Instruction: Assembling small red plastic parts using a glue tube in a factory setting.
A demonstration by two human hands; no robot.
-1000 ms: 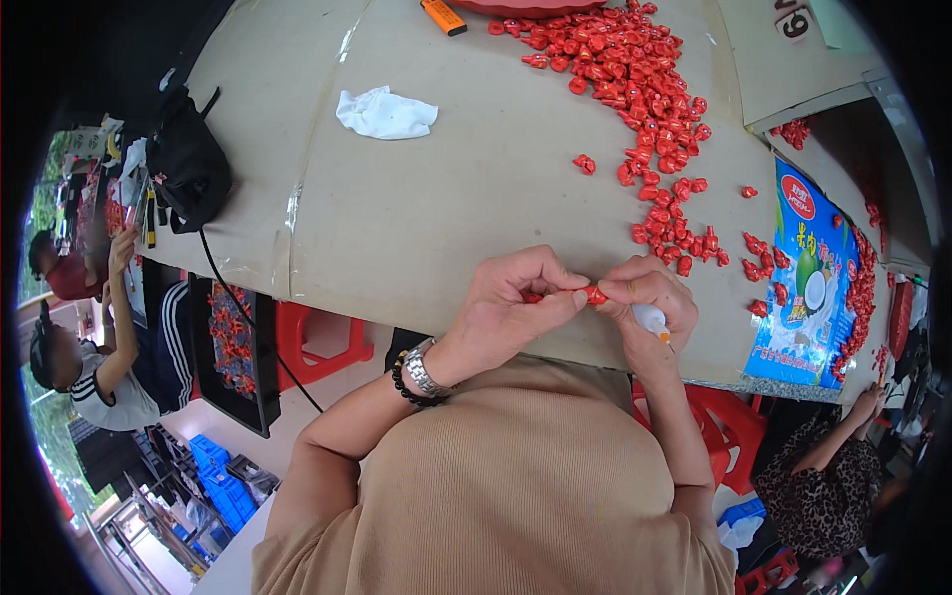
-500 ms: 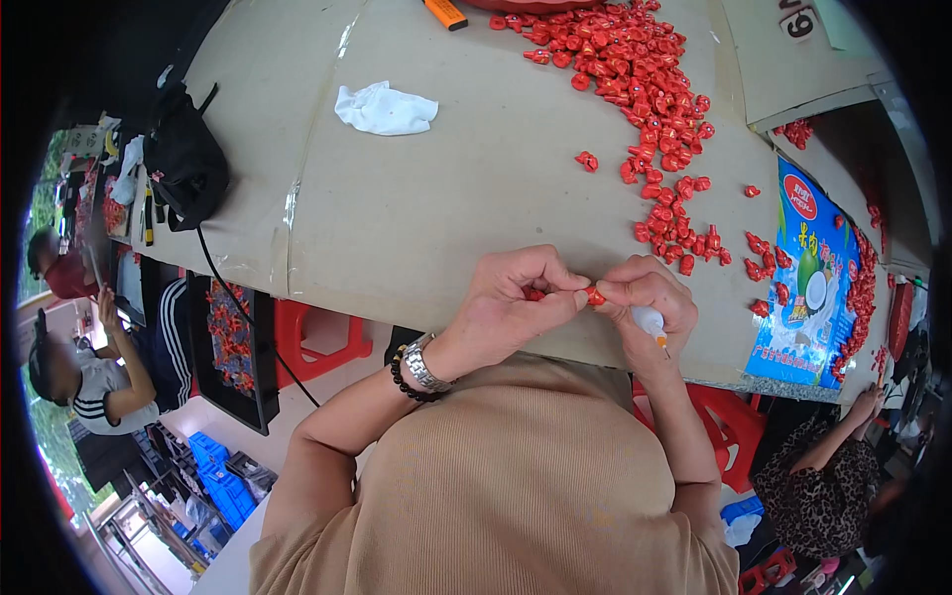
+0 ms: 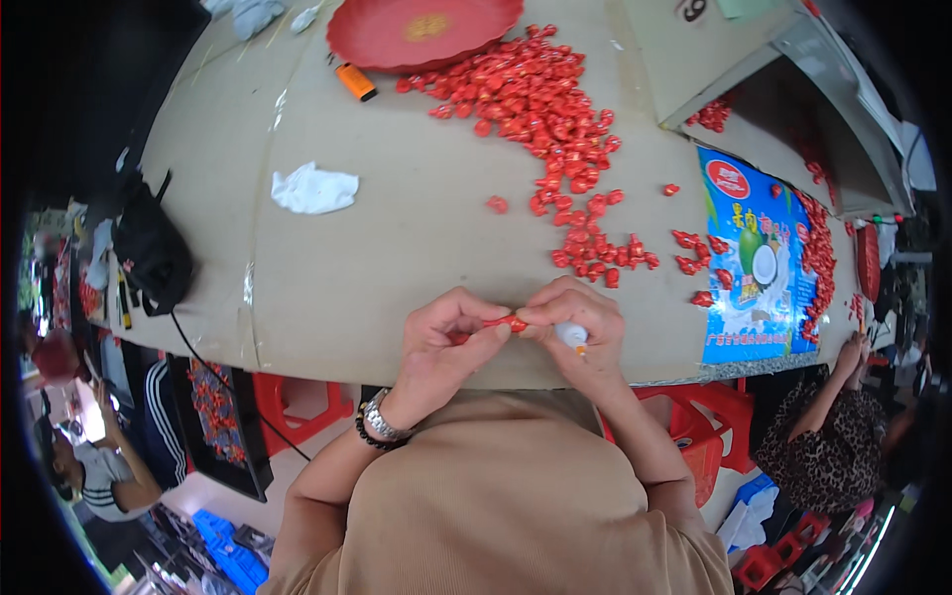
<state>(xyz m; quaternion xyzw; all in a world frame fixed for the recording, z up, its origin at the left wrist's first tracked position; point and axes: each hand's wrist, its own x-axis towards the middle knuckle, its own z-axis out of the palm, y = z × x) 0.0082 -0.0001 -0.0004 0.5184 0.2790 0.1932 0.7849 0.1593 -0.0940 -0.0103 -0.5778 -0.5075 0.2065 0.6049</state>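
Note:
Close to the table's near edge, my two hands meet over a small red plastic piece (image 3: 514,323). My left hand (image 3: 436,345), with a metal watch and a dark bead bracelet at the wrist, pinches it from one side. Thumb and forefinger of my right hand (image 3: 593,337) grip its other side. A small white squeeze bottle (image 3: 571,334) with a thin tip pointing down is tucked in the right palm. Beyond the hands, a long heap of similar red pieces (image 3: 535,99) spreads over the table. The fingers partly hide the held piece.
A large red dish (image 3: 421,30) stands at the back, beside an orange and black tool (image 3: 355,82). A white cloth (image 3: 314,188) and a black bag (image 3: 151,248) lie leftward. On the right are a blue printed sheet (image 3: 749,268) and an open-sided box (image 3: 754,79). Other people sit at both sides.
The view has shifted, bringing more of the red dish into sight; the table things appear further left and my hands lower. Both hands still pinch the small red piece.

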